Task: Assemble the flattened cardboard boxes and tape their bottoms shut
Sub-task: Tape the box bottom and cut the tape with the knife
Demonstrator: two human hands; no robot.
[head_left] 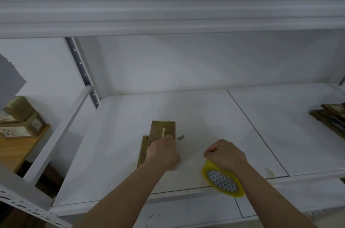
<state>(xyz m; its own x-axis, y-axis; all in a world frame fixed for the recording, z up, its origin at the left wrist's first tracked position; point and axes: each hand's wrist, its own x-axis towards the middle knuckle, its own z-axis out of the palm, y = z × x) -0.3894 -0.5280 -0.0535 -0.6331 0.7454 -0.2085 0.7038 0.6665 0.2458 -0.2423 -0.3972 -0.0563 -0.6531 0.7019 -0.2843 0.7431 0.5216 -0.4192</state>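
Currently, work is being carried out on a white shelf board [186, 108] bounded at 12 o'clock by a white back wall, at 9 o'clock by a perforated upright [82, 72], and at 6 o'clock by the board's front lip. A seam [257, 130] is running from 12 toward 5 o'clock across the board. Open surface is being left at 12 o'clock of both hands and between the hands and the seam.

A small cardboard box [162, 130] is being held near the board's centre, its panels only partly visible under the left hand [164, 151]. The left hand is being kept curled over the box's near end, gripping it; the forearm is entering from 7 o'clock. A short grey strip, probably a tape end [180, 137], is projecting at 3 o'clock of the fingers, with a pale strip lying on the box's top face.

The right hand [224, 155] is being held fisted, knuckles up, at 3 o'clock of the box and apart from it. A yellow tape roll [222, 179] is being carried at the wrist, tilted, overhanging the front lip. The fingers appear to be pinching something small, which cannot be identified.

A stack of flattened cardboard [330, 117] is lying at 3 o'clock, well apart. Closed cartons [20, 119] are sitting on a wooden surface at 9 o'clock, outside the shelf frame.
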